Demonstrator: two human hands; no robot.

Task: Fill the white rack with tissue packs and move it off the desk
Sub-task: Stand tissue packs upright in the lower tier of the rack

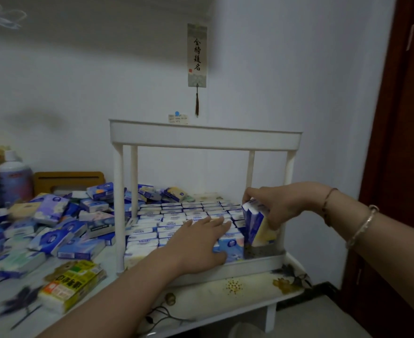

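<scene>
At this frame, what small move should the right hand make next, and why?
Probably lower the tissue packs into the gap at the rack's right end. The right hand holds them upright above it, while the left hand presses the packed rows aside.

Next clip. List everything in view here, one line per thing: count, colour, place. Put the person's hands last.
white rack: one, white, two tiers, on the desk by the wall corner.
packed tissue packs: many, blue and white, in rows on the rack's lower tier.
loose tissue packs: many, mostly blue, heaped on the desk left of the rack.
yellow-green pack: one, on the desk's front left.
bottle: one, white cap, far left.
wooden box: one, tan, behind the heap.
hanging scroll: one, with tassel, on the wall.
desk: one, floral cover.
left hand: flat on the packed rows.
right hand: its grip holds several held packs at the tier's right end.
</scene>
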